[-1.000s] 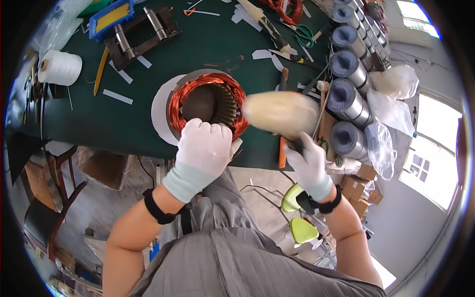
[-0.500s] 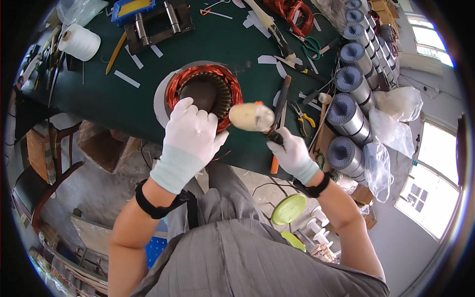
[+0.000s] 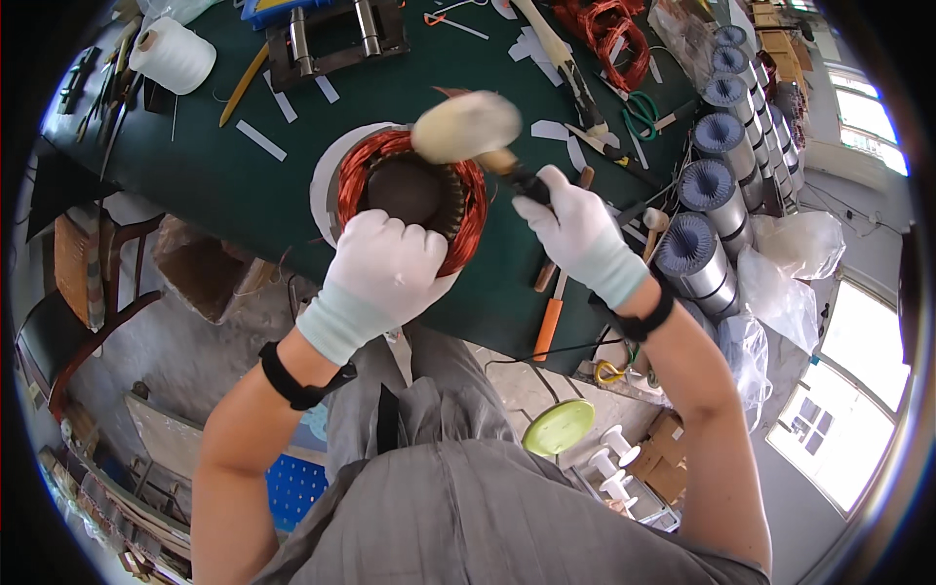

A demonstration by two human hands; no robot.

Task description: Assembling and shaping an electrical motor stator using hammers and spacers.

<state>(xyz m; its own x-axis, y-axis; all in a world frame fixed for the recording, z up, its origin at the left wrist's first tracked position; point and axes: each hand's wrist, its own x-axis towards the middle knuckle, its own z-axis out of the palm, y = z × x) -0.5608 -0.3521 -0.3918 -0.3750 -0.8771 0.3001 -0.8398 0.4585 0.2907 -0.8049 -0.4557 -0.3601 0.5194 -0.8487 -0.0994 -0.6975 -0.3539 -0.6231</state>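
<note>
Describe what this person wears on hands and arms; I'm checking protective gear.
Both the left hand and the right hand wear white knit gloves with pale bluish-green cuffs. Each wrist carries a black band. The forearms are bare, with no sleeves.

Left hand [image 3: 388,268]: white glove, palm down, fingers curled over and pressing flat; black band on wrist, forearm bare. Right hand [image 3: 577,226]: white glove, fist closed, wrist banded black, elbow bent outward.

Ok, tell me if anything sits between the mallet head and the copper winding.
Nothing visible does. The mallet, held in the right hand, hangs over the far rim of the winding with open space beneath. The left hand grips the near rim, away from the mallet head.
</note>
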